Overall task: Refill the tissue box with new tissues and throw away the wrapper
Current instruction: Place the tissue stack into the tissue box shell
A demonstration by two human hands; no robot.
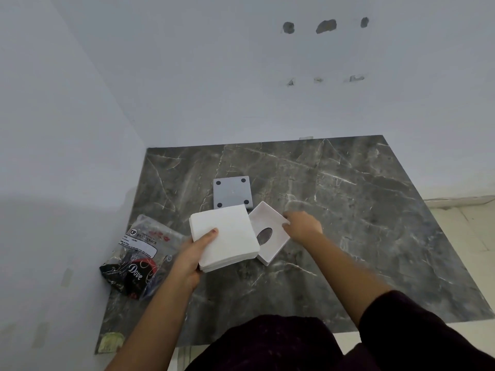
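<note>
My left hand (194, 253) grips a thick stack of white tissues (227, 234), thumb on top, held just above the dark marble table. To its right lies the white tissue box shell (276, 223), upside down and turned like a diamond, its oval slot facing down. My right hand (302, 224) rests on the shell's right rim, fingers curled over the edge. The stack covers the shell's left corner. Behind them lies the box's grey base plate (232, 192) with black round pads at its corners. The clear and black printed wrapper (136, 257) lies crumpled at the left.
The marble table (361, 223) sits in a corner, with white walls close behind and on the left. A tiled floor (463, 226) shows past the table's right edge. A small greenish patch (111, 341) marks the near left corner.
</note>
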